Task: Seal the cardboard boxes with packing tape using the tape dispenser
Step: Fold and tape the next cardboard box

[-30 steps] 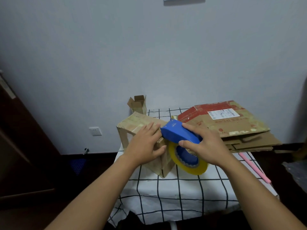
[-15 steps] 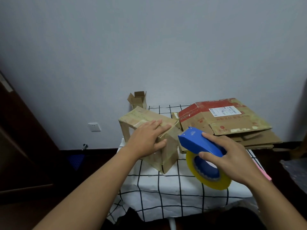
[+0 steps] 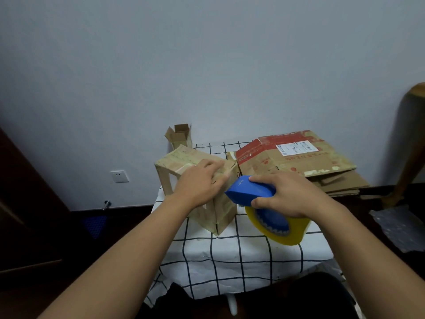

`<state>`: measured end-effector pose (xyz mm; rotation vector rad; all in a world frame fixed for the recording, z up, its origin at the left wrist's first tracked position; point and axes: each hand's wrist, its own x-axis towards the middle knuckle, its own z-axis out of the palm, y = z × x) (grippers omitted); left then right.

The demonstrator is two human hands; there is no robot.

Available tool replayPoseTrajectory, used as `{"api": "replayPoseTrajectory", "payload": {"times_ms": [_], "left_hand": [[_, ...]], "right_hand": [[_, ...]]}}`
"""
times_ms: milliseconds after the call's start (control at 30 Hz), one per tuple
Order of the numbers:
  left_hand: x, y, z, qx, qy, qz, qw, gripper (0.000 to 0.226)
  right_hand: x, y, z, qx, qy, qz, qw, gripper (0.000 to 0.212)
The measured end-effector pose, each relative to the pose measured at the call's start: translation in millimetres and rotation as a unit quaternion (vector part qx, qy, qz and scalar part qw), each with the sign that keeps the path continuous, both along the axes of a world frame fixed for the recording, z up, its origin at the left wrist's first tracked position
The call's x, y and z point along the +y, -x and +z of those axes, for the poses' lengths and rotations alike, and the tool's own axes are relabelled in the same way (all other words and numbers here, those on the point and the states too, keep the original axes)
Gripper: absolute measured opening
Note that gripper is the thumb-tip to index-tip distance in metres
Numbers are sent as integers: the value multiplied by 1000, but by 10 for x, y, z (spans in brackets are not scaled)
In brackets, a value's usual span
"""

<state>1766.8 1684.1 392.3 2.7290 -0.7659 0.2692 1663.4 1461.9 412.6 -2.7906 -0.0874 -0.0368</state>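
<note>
Box (image 3: 220, 204) sits tilted on the checked table (image 3: 230, 254). Left hand (image 3: 202, 180) lies flat on top of it. Right hand (image 3: 287, 194) grips the blue tape dispenser (image 3: 250, 192), just beside the box.

Both arms bare to elbows, no sleeves/rings/watch on hands.

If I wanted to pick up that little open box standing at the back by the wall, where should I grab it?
Probably by its side walls, coming down from above. The small open box stands upright with its mouth up and flaps splayed, so the walls below the flaps give flat, opposing faces. The taped box under the left hand blocks a low approach from the front.
</note>
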Motion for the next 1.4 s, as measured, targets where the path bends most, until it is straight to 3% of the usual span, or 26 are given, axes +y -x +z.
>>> {"api": "replayPoseTrajectory", "payload": {"times_ms": [200,367,533,600,667,867,967,1067,1200,1400], "left_hand": [[-57,-27,-46,-25,-17,32,999,55],[-64,-54,-33,-27,-19,22,999,51],[-64,-49,-11,-24,-23,19,999,50],[-58,-37,-5,-24,-27,20,999,50],[-50,-19,-17,-21,-25,23,999,53],[36,-2,22,-18,-59,3,998,54],[276,-17,78,-12,-63,-47,997,51],[494,20,28,-7,-65,-61,996,52],[576,79,-82,-22,-28,-8,999,52],[745,38,-102,-67,-72,-40,994,52]], "right_hand": [[140,-108,231,53,-13,-1,999,61],[272,-267,497,106,16,9,994,33],[317,-451,557,169,71,2,983,38],[371,-480,359,235,125,4,964,47],[345,-458,97,257,111,-3,960,53],[84,-276,-33,129,-20,-77,988,43],[-5,-117,-64,62,-57,-122,989,57],[69,89,-200,-13,-152,-168,974,67],[394,288,-459,-56,-261,-164,950,68],[590,368,-733,-99,-307,-179,929,75]]}}
